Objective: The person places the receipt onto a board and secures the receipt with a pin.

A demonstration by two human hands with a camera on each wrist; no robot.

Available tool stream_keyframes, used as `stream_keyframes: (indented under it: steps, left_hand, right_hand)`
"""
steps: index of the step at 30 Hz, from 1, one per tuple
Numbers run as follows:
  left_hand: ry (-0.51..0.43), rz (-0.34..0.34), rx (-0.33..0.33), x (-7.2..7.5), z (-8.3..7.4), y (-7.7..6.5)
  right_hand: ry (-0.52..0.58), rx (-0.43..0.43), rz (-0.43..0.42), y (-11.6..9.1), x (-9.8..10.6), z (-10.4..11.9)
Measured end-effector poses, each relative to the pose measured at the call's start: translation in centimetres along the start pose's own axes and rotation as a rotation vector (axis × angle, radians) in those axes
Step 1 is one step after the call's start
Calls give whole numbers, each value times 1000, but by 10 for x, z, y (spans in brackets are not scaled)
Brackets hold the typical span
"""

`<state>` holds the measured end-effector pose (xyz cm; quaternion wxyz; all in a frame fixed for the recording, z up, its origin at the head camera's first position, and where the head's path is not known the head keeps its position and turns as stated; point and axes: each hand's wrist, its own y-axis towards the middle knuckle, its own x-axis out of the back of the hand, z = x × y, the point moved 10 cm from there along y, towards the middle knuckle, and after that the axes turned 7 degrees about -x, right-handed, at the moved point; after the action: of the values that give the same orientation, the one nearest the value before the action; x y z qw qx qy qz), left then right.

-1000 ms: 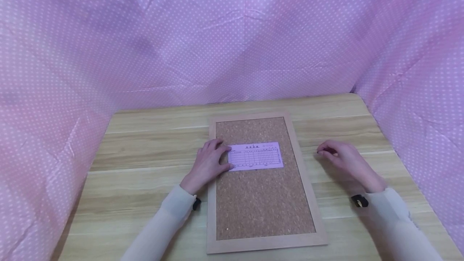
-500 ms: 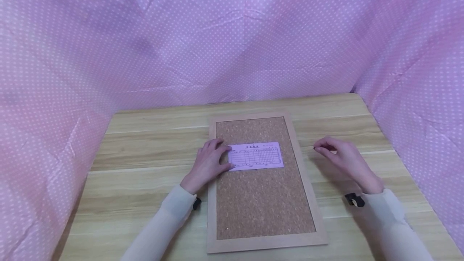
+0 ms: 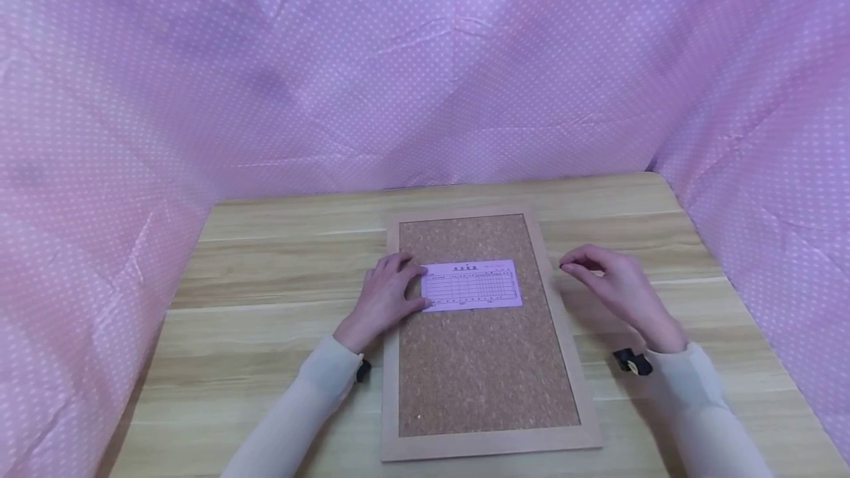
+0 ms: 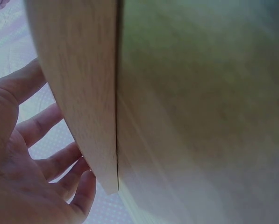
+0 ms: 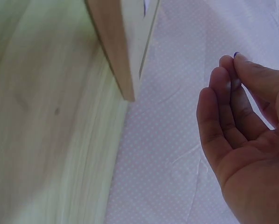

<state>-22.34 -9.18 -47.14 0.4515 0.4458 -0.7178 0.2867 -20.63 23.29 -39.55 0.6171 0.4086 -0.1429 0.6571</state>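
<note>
A corkboard (image 3: pixel 488 367) with a wooden frame lies on the table, and a printed paper form (image 3: pixel 473 288) rests across its upper half. My left hand (image 3: pixel 381 297) touches the form's left edge with thumb and fingertips, the thumb at the lower corner. In the left wrist view, the fingers of the left hand (image 4: pixel 41 154) reach past the board's frame (image 4: pixel 83 93). To the right of the board, my right hand (image 3: pixel 617 290) brings thumb and forefinger together. A small dark blue piece (image 5: pixel 236 53) shows between those fingertips in the right wrist view; most of it is hidden.
The wooden table (image 3: pixel 265 279) extends on both sides of the board. Polka-dot pink cloth (image 3: pixel 425 80) hangs behind the table and along its sides. A black wrist camera (image 3: pixel 632 362) sits at the right sleeve cuff.
My right hand has moved left toward the board's right edge, its thumb and forefinger still together. The left hand and the form stay in place on the board.
</note>
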Motion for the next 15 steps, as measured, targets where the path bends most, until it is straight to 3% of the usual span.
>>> stream_keyframes:
  steps: [15]
  left_hand:
    - [-1, -8, -5, 0, 0, -1]
  right_hand:
    - [44, -14, 40, 12, -23, 17]
